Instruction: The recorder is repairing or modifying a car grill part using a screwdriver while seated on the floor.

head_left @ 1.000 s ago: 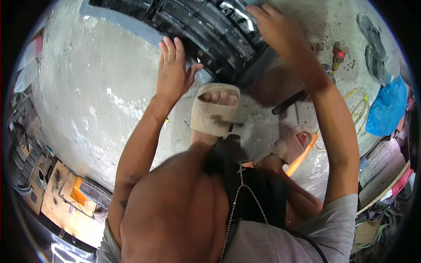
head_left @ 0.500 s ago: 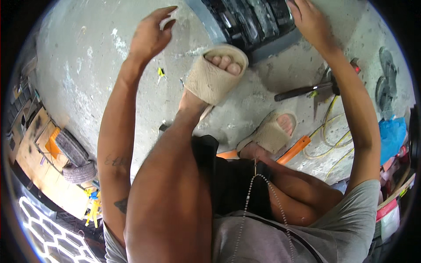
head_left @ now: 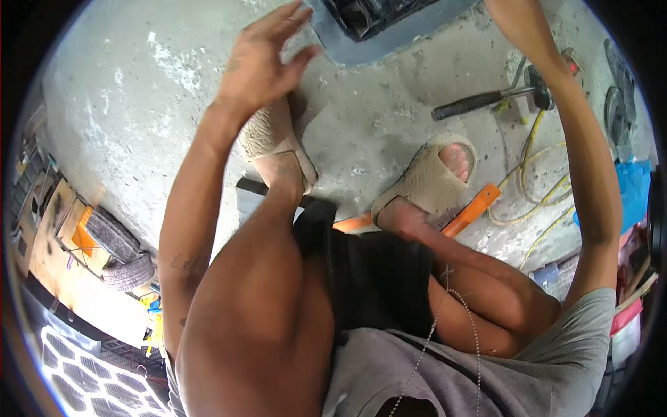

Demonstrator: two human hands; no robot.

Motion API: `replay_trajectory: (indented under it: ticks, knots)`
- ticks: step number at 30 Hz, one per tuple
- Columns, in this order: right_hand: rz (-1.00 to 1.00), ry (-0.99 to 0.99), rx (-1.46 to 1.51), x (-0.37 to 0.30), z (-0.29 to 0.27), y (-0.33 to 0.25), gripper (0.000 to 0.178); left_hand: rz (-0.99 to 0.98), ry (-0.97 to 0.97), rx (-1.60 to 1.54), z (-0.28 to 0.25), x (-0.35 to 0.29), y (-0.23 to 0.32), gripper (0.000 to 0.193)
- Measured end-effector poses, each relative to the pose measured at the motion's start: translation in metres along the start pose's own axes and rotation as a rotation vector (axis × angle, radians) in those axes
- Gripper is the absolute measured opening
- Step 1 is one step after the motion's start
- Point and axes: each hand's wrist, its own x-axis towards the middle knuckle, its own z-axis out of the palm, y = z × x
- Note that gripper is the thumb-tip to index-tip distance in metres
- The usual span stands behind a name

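Note:
A part with a wide grey rim and a black ribbed inside [head_left: 399,45] lies on the floor at the top, cut off by the picture's edge. My left hand [head_left: 267,62] is just left of its near corner, fingers apart and thumb stretched out, with nothing seen in it. Whether those fingertips touch the rim I cannot tell. At the top right my right hand [head_left: 517,17] reaches past the part's right side. Its fingers are beyond the edge of view.
On the right lie a hammer [head_left: 479,103], a yellow cord [head_left: 531,146] and dark sandals [head_left: 617,115]. A blue plastic bag [head_left: 631,194] sits farther right. An orange bar [head_left: 472,212] is beside my right foot. Tyres [head_left: 114,236] stand at the left.
The part has shifted up, and less of it shows. My left foot has moved left, away from it. My left hand has come right and closer; my right hand has moved up out of view.

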Motion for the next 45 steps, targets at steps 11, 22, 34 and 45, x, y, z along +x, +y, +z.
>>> replay_trajectory:
  ticks: [11,22,34,45]
  knots:
    - [-0.278,-0.380,-0.047,-0.058,0.054,-0.059,0.021,0.440,-0.254,0.220,0.082,-0.044,0.021,0.040]
    - [-0.170,-0.534,-0.467,-0.038,0.073,-0.088,0.016,0.424,-0.011,0.034,0.060,-0.019,-0.008,0.054]
    - [0.240,-0.278,-0.121,-0.061,0.111,-0.105,0.021,0.327,-0.068,-0.021,0.064,-0.012,-0.020,0.061]
    - [0.320,-0.022,-0.342,-0.085,0.131,-0.128,0.016,0.246,-0.140,0.123,0.050,-0.019,-0.032,0.085]
